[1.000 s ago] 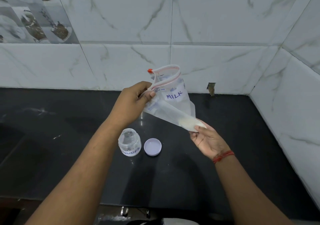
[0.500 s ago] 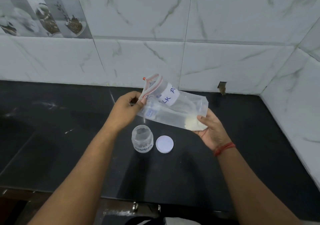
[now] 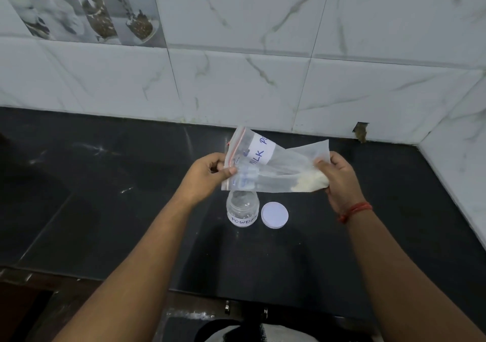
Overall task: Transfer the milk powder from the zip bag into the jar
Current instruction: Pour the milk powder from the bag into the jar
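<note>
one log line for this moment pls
left hand pinches zip bag mouth | right hand grips powder end | jar open | lid beside

Glossy black stone counter (image 3: 105, 197), white marbled wall tiles (image 3: 236, 84), patterned decorative tiles (image 3: 86, 7) upper left, corner at right

We hold the zip bag (image 3: 273, 166) sideways between both hands, left hand (image 3: 207, 174) and right hand (image 3: 339, 178). Its powder (image 3: 311, 181) sits at the right end. Below stands the open jar (image 3: 242, 209).
</note>
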